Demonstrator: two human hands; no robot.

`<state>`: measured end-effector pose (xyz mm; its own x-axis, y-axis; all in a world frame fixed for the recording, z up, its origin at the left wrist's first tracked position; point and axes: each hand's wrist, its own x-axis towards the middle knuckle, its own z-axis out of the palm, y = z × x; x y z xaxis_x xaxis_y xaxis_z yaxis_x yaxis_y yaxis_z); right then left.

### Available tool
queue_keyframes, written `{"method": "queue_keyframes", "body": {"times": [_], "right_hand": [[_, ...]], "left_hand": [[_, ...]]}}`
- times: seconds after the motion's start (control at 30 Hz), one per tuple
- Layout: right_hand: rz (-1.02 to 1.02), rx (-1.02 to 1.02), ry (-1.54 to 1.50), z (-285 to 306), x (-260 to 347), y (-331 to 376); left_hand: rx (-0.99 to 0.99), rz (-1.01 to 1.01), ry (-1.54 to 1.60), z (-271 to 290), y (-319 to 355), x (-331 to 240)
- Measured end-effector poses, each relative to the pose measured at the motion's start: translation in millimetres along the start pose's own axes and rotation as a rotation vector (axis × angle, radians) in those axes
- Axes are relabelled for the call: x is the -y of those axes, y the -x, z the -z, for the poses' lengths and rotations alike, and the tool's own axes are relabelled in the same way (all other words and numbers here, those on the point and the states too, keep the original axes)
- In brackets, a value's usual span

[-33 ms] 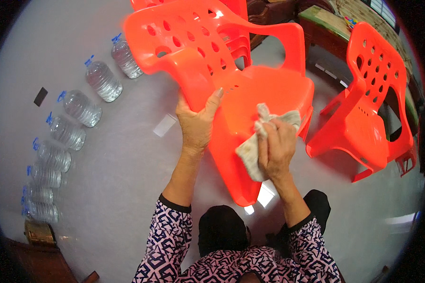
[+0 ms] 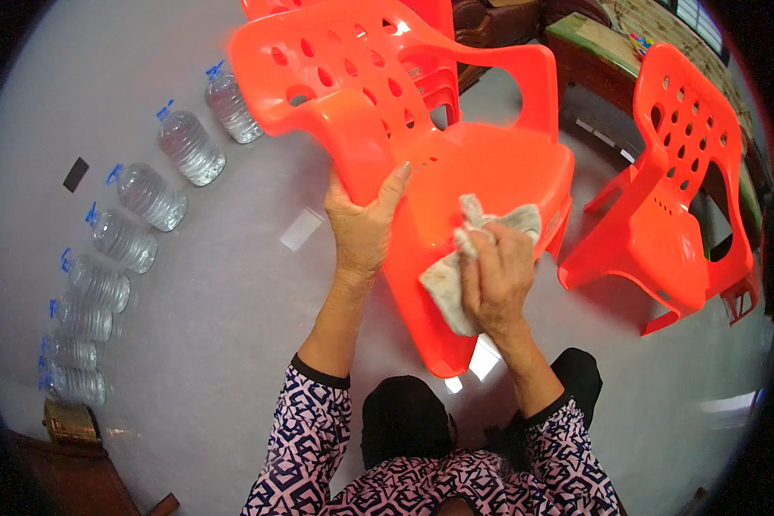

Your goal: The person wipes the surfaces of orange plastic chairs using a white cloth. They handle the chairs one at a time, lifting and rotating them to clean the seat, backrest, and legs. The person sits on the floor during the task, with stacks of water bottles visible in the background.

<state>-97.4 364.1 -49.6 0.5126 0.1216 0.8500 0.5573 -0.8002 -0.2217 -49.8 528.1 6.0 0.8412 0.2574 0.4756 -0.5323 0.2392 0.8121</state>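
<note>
A bright red-orange plastic armchair (image 2: 482, 172) stands tilted in front of me, with teardrop holes in its backrest. My left hand (image 2: 363, 228) grips its left side below the armrest, thumb on top and the other fingers hidden behind the plastic. A crumpled off-white cloth (image 2: 445, 284) is bunched under my right hand (image 2: 500, 279), whose fingers are curled over it. The cloth lies against the front part of the seat, close to its front edge.
Several clear water bottles (image 2: 150, 198) with blue tops line the left side. A second red-orange chair (image 2: 666, 232) stands at right, and stacked chairs (image 2: 439, 86) are behind mine. A wooden table (image 2: 589, 47) is at the far right; a gold-coloured container (image 2: 70, 421) sits lower left.
My right hand and the cloth have slid slightly left across the seat. The left hand keeps its hold on the chair.
</note>
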Motion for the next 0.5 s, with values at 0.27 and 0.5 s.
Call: {"method": "queue_keyframes", "body": {"times": [0.27,0.5], "right_hand": [[-0.16,-0.079,-0.388,-31.4,55.2,-32.2],[-0.063,-0.169,-0.368,-40.6,58.9,-34.7]], "left_hand": [[-0.048,0.107,0.234,-1.1,5.6,1.7],[0.053,0.2,0.268,2.7,6.2,7.3]]}}
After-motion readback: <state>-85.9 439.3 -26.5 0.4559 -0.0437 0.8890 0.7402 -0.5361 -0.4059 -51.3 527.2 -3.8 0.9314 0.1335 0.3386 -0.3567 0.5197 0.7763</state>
